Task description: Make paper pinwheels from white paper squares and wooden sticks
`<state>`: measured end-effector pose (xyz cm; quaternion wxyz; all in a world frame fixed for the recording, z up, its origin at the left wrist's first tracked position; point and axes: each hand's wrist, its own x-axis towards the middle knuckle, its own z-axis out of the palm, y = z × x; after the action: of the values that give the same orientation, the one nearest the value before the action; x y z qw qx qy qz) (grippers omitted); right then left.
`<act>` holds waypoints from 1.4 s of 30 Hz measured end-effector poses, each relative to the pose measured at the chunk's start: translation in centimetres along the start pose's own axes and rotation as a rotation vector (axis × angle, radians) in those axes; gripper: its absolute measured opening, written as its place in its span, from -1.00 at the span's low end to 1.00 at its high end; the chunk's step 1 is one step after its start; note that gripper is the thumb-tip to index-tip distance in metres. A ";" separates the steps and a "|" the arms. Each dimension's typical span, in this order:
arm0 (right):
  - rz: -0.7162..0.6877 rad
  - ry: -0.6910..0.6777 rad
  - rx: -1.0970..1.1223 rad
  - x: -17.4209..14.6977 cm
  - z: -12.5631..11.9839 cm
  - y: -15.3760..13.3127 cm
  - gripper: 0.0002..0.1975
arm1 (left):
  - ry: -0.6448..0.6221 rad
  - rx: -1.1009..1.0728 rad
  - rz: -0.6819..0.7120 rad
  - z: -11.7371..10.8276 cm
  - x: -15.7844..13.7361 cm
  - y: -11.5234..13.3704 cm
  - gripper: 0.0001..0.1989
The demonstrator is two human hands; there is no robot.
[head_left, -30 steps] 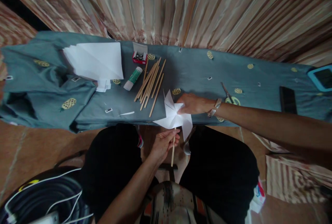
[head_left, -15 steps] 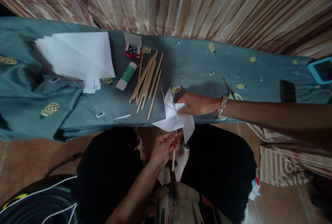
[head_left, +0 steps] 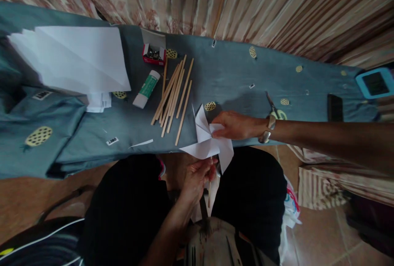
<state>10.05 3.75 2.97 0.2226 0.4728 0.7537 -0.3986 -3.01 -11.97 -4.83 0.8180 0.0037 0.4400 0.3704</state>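
A white paper pinwheel (head_left: 205, 147) with folded blades is held over the table's front edge. My right hand (head_left: 230, 125) is closed, pinching the pinwheel near its middle from the right. Below it, my left hand (head_left: 198, 175) wraps its fingers round a thin wooden stick (head_left: 209, 195), whose lower end points down between my knees. The stick's upper end is hidden behind the paper. Just left of the pinwheel lie several loose wooden sticks (head_left: 174, 93) on the cloth.
A green-and-white glue stick (head_left: 147, 89) and an open red box (head_left: 154, 55) of small metal pieces lie left of the sticks. A stack of white paper (head_left: 83, 58) is farther left. Scissors (head_left: 276, 110), a dark phone (head_left: 335, 108) and a blue-framed device (head_left: 376, 83) lie to the right.
The camera view has shifted slightly, so the table's things sit a little differently in it. Both hands keep their hold on the pinwheel and stick; the stick's lower end has swung slightly right.
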 end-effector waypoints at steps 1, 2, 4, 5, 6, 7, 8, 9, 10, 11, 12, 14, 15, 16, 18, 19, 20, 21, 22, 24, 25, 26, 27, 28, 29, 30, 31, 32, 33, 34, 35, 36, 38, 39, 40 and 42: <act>0.004 0.000 0.005 0.0 0.1 0.1 -0.86 | 0.000 0.003 -0.001 0.0 0.0 0.0 -0.54; 0.009 0.000 0.013 0.1 0.1 0.1 -0.86 | 0.001 0.006 -0.002 0.0 0.0 0.0 -0.56; 0.022 -0.004 0.033 0.1 0.1 0.1 -0.86 | 0.004 0.009 -0.004 0.0 0.0 -0.1 -0.56; 0.030 -0.008 0.043 0.1 0.1 0.1 -0.85 | 0.007 0.008 -0.002 0.0 0.0 -0.1 -0.56; 0.040 -0.010 0.053 0.0 0.1 0.0 -0.85 | 0.009 0.006 -0.002 0.0 0.1 -0.1 -0.56; 0.053 -0.009 0.061 0.0 0.1 -0.1 -0.84 | 0.010 0.004 -0.001 0.0 0.1 -0.2 -0.56; 0.067 -0.006 0.069 0.0 0.1 -0.2 -0.83 | 0.009 0.003 0.002 0.0 0.1 -0.3 -0.57; 0.079 -0.003 0.077 -0.1 0.1 -0.3 -0.83 | 0.006 0.005 0.007 0.0 0.2 -0.3 -0.58; 0.090 0.001 0.083 -0.1 0.1 -0.4 -0.83 | 0.000 0.012 0.015 0.0 0.2 -0.4 -0.59; 0.100 0.004 0.089 -0.1 0.1 -0.5 -0.83 | -0.007 0.021 0.024 0.0 0.2 -0.5 -0.59; 0.108 0.007 0.094 -0.1 0.1 -0.6 -0.82 | -0.014 0.029 0.037 0.0 0.2 -0.5 -0.60; 0.119 0.012 0.077 -0.1 0.1 -0.7 -0.81 | -0.028 0.050 0.060 0.0 0.2 -0.6 -0.62; 0.122 0.015 0.057 -0.1 0.1 -0.8 -0.80 | -0.031 0.057 0.067 -0.1 0.3 -0.7 -0.62; 0.125 0.018 0.034 -0.1 0.1 -0.8 -0.81 | -0.031 0.063 0.072 -0.1 0.3 -0.7 -0.62; 0.121 0.015 -0.008 0.0 0.1 -0.9 -0.85 | -0.029 0.072 0.075 -0.1 0.3 -0.7 -0.63; 0.116 0.010 -0.025 0.0 0.1 -0.9 -0.86 | -0.028 0.074 0.073 -0.1 0.3 -0.7 -0.63; 0.108 0.005 -0.040 0.1 0.0 -1.0 -0.87 | -0.027 0.071 0.070 -0.1 0.3 -0.7 -0.63; 0.095 0.001 -0.060 0.1 0.0 -1.0 -0.87 | -0.027 0.067 0.065 -0.1 0.3 -0.7 -0.63; 0.080 -0.002 -0.086 0.2 -0.1 -1.0 -0.87 | -0.027 0.060 0.060 -0.1 0.3 -0.7 -0.63; 0.045 -0.013 -0.137 0.4 -0.2 -1.1 -0.87 | -0.025 0.043 0.054 -0.1 0.3 -0.7 -0.62; 0.027 -0.020 -0.161 0.5 -0.4 -1.1 -0.87 | -0.027 0.038 0.050 0.0 0.3 -0.8 -0.61; 0.007 -0.032 -0.185 0.5 -0.5 -1.2 -0.87 | -0.027 0.037 0.046 0.0 0.3 -0.8 -0.61; -0.015 -0.045 -0.207 0.6 -0.7 -1.4 -0.88 | -0.024 0.039 0.042 0.0 0.3 -0.8 -0.60; -0.038 -0.057 -0.230 0.7 -0.8 -1.5 -0.89 | -0.018 0.041 0.039 0.1 0.3 -0.8 -0.60; -0.061 -0.066 -0.252 0.7 -1.0 -1.6 -0.89 | -0.015 0.043 0.040 0.1 0.3 -0.8 -0.60; -0.081 -0.072 -0.274 0.8 -1.1 -1.8 -0.90 | -0.013 0.043 0.045 0.2 0.3 -0.7 -0.60; -0.098 -0.075 -0.294 0.8 -1.2 -1.9 -0.91 | -0.014 0.042 0.053 0.2 0.3 -0.7 -0.61; -0.112 -0.074 -0.310 0.9 -1.3 -2.0 -0.92 | -0.020 0.037 0.061 0.3 0.3 -0.6 -0.62; -0.123 -0.070 -0.323 1.0 -1.3 -2.0 -0.92 | -0.029 0.032 0.066 0.4 0.3 -0.6 -0.63; -0.133 -0.067 -0.332 1.0 -1.2 -2.0 -0.92 | -0.035 0.026 0.068 0.4 0.3 -0.5 -0.64; -0.142 -0.064 -0.336 1.1 -1.2 -2.0 -0.92 | -0.038 0.021 0.066 0.5 0.3 -0.5 -0.65; -0.148 -0.060 -0.336 1.2 -1.1 -1.9 -0.92 | -0.038 0.016 0.063 0.5 0.2 -0.5 -0.65; -0.152 -0.053 -0.322 1.3 -1.1 -1.8 -0.90 | -0.034 0.011 0.054 0.5 0.2 -0.4 -0.66; -0.147 -0.050 -0.307 1.4 -1.0 -1.7 -0.89 | -0.032 0.008 0.047 0.5 0.1 -0.3 -0.66; -0.140 -0.048 -0.288 1.4 -1.0 -1.6 -0.87 | -0.028 0.003 0.038 0.5 0.1 -0.3 -0.66; -0.119 -0.049 -0.240 1.4 -1.1 -1.5 -0.82 | -0.019 -0.005 0.024 0.5 0.1 -0.3 -0.65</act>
<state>8.10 4.98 3.20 0.2719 0.3873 0.8170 -0.3296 -2.44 -11.95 -4.69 0.8177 0.0103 0.4312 0.3811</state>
